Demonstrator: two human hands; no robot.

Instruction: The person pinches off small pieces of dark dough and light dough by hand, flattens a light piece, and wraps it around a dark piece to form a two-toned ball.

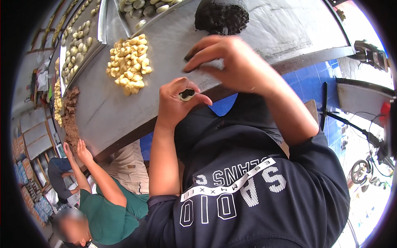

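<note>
My left hand (170,99) curls around a small pale dough piece (187,98) near the table's front edge. Dark filling (189,93) shows inside the dough, framed by my thumb and forefinger. To the right and a little above is my right hand (233,62), its fingers bent and apart, with dark smears on the fingertips. Nothing shows between those fingers, and the two hands do not touch. Beyond my right hand sits a mound of dark paste (222,17). A heap of small yellow dough lumps (130,64) lies on the table left of my hands.
Trays at the far left and back hold rows of greenish-grey dough balls (78,47). Brown paste (71,113) lies along the table's left end. A co-worker in a green shirt (109,206) sits there, hands at the table. The metal table (165,49) has a thick front edge.
</note>
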